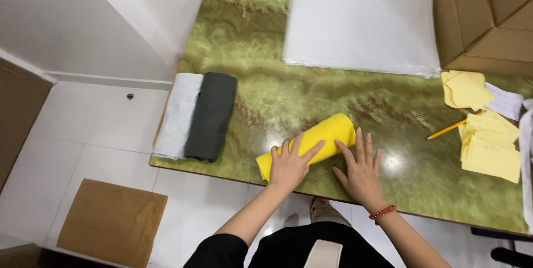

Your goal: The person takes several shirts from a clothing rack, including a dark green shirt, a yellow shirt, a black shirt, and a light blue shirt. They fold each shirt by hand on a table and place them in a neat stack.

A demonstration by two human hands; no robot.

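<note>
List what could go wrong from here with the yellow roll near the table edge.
1. The yellow cloth roll lies close to the front edge of the table; its lower end could slip off onto the floor.
2. The left hand presses on the roll while the right hand lies flat on the table beside it, so the far end may loosen and unroll.
3. The grey roll and white roll sit at the table's left edge and could get knocked off.

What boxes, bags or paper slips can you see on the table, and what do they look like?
Cardboard box: far right corner, brown, big.
Stack of clear plastic bags: far middle, flat, whitish rectangles.
Yellow paper slips: right side, loose square piles.
White paper slip: beside the yellow ones, small.
</note>
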